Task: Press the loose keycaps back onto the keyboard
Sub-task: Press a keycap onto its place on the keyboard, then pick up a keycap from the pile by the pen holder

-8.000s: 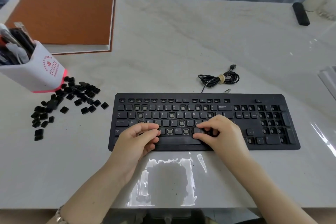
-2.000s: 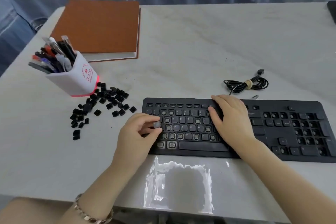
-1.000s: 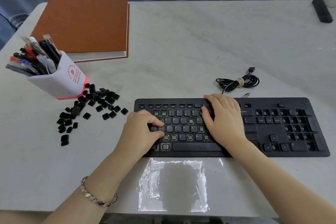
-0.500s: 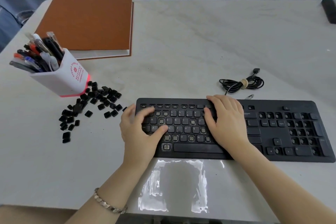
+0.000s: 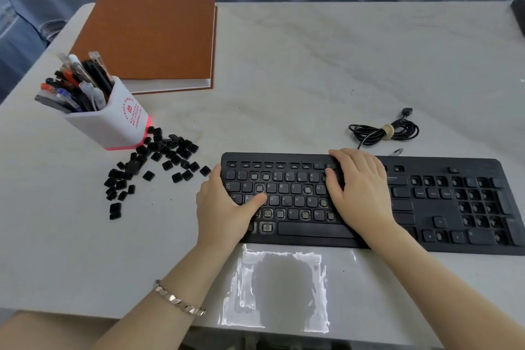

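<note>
The flat black plastic keyboard lies with its long axis left to right on the white marbled tabletop, its cable edge pointing away from the person. The right hand rests flat on its middle, fingers straight and close together, tips at the top key row. The left hand sits at the keyboard's left end, its thumb stretched over the letter keys and the other fingers loosely extended. The small black loose keycaps lie scattered left of those fingers. Bare key sockets show between the thumbs.
</note>
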`<state>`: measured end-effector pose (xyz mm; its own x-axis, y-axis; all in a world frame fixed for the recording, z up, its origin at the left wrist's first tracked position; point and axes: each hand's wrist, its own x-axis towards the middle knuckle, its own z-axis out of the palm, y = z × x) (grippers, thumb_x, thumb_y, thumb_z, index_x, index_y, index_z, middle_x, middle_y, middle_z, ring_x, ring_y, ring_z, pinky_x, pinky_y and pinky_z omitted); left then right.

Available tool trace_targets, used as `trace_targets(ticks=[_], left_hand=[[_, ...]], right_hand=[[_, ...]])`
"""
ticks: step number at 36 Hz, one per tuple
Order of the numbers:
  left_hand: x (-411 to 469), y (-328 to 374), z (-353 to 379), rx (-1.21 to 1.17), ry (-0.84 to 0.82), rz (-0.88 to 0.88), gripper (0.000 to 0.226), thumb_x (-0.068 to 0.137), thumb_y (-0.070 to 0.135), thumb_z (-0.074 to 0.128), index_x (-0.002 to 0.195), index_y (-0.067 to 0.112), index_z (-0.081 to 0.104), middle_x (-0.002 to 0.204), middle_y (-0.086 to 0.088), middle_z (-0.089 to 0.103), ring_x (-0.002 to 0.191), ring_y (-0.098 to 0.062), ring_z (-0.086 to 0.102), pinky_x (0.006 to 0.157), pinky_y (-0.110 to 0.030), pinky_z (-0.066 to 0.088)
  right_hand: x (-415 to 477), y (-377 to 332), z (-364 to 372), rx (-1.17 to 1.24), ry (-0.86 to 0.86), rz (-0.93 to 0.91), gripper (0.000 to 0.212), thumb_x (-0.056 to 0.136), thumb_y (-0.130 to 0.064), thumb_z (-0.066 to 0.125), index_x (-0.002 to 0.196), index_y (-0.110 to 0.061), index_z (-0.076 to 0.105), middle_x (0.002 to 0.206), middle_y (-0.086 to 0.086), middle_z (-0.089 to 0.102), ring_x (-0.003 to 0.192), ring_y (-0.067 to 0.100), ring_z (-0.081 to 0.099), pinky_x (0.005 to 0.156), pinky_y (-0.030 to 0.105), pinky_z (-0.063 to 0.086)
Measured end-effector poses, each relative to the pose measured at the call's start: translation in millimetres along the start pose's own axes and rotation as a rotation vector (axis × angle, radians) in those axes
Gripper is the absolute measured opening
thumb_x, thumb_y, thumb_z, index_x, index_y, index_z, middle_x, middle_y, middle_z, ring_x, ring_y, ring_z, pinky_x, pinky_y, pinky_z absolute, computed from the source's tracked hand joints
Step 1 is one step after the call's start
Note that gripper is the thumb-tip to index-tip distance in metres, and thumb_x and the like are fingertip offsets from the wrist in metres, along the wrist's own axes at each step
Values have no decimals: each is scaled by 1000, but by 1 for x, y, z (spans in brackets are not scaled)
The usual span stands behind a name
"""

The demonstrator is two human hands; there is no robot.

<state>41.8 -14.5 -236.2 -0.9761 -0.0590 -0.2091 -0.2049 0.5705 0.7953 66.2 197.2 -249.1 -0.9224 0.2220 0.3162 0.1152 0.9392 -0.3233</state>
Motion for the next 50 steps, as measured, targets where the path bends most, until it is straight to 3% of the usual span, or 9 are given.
trace_targets(ticks=[6, 11, 16, 23, 29, 36, 43, 46, 50], left_hand=[[3, -1, 1, 83, -30, -26, 75, 69, 32, 78, 134, 21, 42, 121, -5, 52, 119, -26, 44, 103, -44, 38], [5, -9, -11, -9, -128, -44, 60, 71, 41, 66, 127, 32, 48, 119, 0, 55, 119, -22, 48, 104, -44, 40], [4, -20, -41, 124, 126, 125, 30, 90, 24, 60, 118, 15, 61, 122, -3, 48, 121, -18, 38, 98, -20, 24], [35, -38, -70, 434, 132, 213, 41, 88, 25, 65, 127, 14, 58, 127, -6, 54, 118, -27, 43, 92, -39, 37], [42, -38, -75, 415, 93, 264, 8, 88, 23, 63, 93, 17, 64, 92, 3, 55, 97, -21, 50, 71, -32, 41], [38, -49, -87, 508, 35, 341, 13, 93, 15, 53, 98, 6, 61, 95, -8, 56, 90, -22, 51, 73, -27, 37], [28, -51, -105, -38, 120, -7, 6, 88, 3, 59, 85, 8, 61, 73, -5, 62, 64, -10, 57, 61, -6, 41], [29, -48, -110, -488, 105, -262, 9, 91, 3, 55, 89, 3, 63, 82, -10, 64, 60, -11, 61, 66, -18, 54], [27, -33, -119, -1037, -21, -479, 17, 96, 1, 44, 104, 3, 59, 79, -6, 57, 66, -7, 55, 53, -12, 51]], right_hand=[[-1, -1, -4, 15, -45, 21, 44, 86, -32, 39, 110, -6, 64, 105, 9, 65, 100, 31, 58, 96, 32, 27], [-2, -2, -8, 62, -98, 32, 38, 88, -24, 47, 115, -3, 62, 110, 12, 63, 105, 33, 55, 100, 34, 29], [9, -20, -13, 181, -170, 43, 29, 86, -8, 58, 115, -3, 63, 119, 11, 60, 116, 28, 48, 103, 26, 24], [25, -89, -10, 398, -287, -112, 23, 88, -8, 55, 107, -9, 68, 112, 4, 63, 113, 17, 48, 91, 5, 21], [36, -147, 5, 407, -455, -237, 28, 92, -11, 48, 117, -13, 63, 121, 2, 58, 115, 16, 48, 97, 25, 37], [49, -189, 35, 113, -663, -370, 32, 91, -6, 49, 123, -9, 53, 124, 9, 46, 115, 25, 44, 89, 35, 42], [60, -196, 46, -20, -678, -356, 30, 90, -1, 49, 117, -9, 58, 118, 10, 50, 108, 28, 49, 76, 30, 41], [64, -195, 44, -23, -711, -361, 24, 92, -4, 49, 112, -6, 62, 115, 12, 53, 104, 29, 54, 80, 31, 45], [60, -192, 43, 25, -713, -376, 26, 93, -7, 47, 114, -8, 61, 117, 11, 52, 105, 29, 53, 83, 30, 43]])
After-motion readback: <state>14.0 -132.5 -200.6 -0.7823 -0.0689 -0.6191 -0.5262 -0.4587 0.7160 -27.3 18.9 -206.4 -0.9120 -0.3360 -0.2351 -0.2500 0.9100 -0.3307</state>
